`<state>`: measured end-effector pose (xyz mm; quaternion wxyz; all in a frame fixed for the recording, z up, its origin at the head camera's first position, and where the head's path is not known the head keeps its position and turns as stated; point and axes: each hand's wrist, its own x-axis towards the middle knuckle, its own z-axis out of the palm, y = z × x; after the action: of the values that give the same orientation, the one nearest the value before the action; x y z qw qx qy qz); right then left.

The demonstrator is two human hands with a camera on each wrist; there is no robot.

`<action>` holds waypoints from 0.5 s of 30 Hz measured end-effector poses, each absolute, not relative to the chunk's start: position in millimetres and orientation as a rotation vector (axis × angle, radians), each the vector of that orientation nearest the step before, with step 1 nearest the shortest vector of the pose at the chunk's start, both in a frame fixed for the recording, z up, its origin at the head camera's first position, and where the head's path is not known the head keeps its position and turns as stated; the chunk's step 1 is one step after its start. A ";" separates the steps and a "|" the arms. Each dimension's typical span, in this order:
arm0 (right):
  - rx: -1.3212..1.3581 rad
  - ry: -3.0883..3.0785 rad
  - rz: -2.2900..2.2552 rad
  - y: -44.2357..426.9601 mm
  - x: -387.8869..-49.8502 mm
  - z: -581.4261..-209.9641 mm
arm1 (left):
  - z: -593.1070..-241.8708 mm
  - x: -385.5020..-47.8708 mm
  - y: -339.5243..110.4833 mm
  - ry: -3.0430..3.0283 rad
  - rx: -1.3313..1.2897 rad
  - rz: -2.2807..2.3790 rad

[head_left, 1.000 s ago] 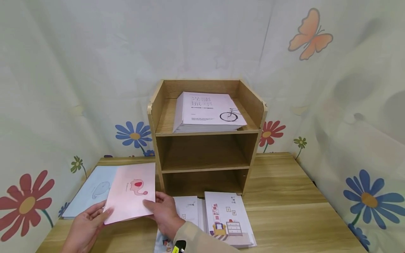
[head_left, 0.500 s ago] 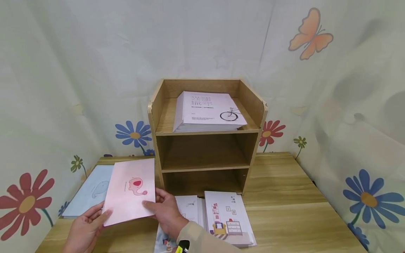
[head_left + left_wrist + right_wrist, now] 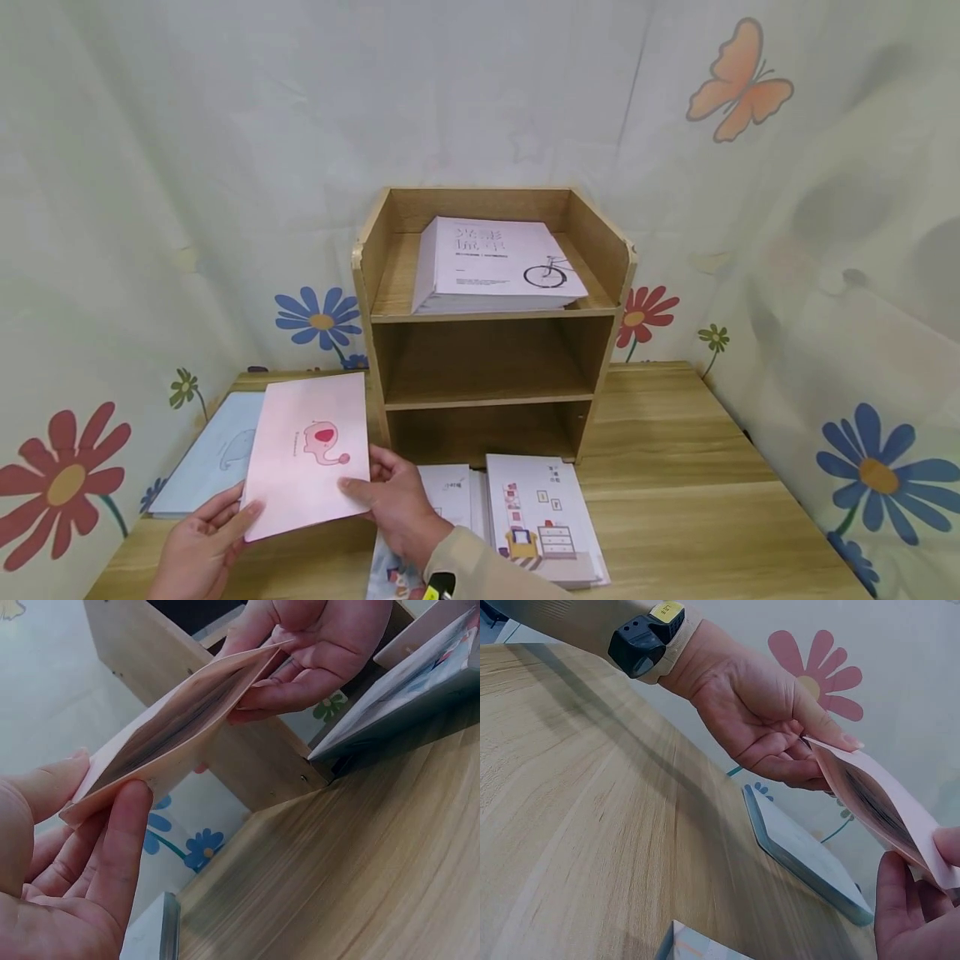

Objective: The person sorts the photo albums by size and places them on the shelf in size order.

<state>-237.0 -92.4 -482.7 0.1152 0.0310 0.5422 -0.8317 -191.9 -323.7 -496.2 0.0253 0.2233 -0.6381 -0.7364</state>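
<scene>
A thin pink notebook (image 3: pixel 309 454) with a red elephant on its cover is held up off the table between both hands. My left hand (image 3: pixel 206 537) pinches its lower left corner, thumb on the cover and fingers beneath. At its right edge my right hand (image 3: pixel 401 500) grips it the same way. In the left wrist view the notebook (image 3: pixel 180 720) bows open a little along its near edge, with pages inside. A light blue notebook (image 3: pixel 202 462) with a whale drawing lies on the table, partly behind the pink one.
A wooden shelf (image 3: pixel 491 402) with three levels stands at the back; a thick white stack of books (image 3: pixel 498 262) lies on its top level. In front of it, on the wooden table (image 3: pixel 690 500), are a room-picture book (image 3: pixel 543 521) and another book (image 3: pixel 450 500) partly behind my right arm.
Both hands have raised and tilted the pink notebook slightly, so its far edge sits higher and it covers more of the blue notebook. The other books have stayed put.
</scene>
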 end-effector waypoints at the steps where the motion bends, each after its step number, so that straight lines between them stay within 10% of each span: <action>1: 0.084 1.603 -2.431 -92.2 -236.7 -482.3 | -495.6 -191.3 -323.2 -1.993 0.702 -2.259; 15: 0.066 1.647 -2.392 -83.1 -224.3 -472.0 | -482.8 -176.5 -323.3 -2.078 0.769 -2.213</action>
<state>-224.3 -83.1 -472.0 0.1179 0.0226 0.5629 -0.8177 -176.5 -323.3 -482.8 0.0051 0.2455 -0.6636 -0.7067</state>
